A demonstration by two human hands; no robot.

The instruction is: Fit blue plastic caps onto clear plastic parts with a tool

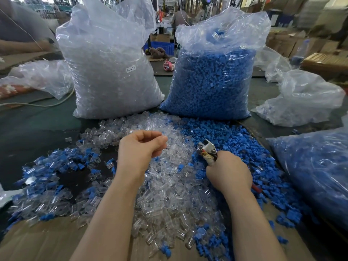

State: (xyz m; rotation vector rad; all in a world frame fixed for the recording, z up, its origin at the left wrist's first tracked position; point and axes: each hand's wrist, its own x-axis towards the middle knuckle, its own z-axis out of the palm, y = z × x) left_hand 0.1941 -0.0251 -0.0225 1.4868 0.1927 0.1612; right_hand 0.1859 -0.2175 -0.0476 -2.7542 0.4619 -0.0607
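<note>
Two hands work: left hand (pixel 140 147) pinches perhaps a clear part (pixel 165 143); right hand (pixel 228 172) grips the tool (pixel 207 150). Loose pinching could drop it.

table (pixel 37 132): dark green | on it: clear parts (pixel 165 189), blue caps (pixel 244 147), two full bags (pixel 113 72), cardboard (pixel 37 242)

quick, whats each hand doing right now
Left hand: fingers curled above the clear parts; whether it pinches one cannot be told.
Right hand: grips the tool.
</note>
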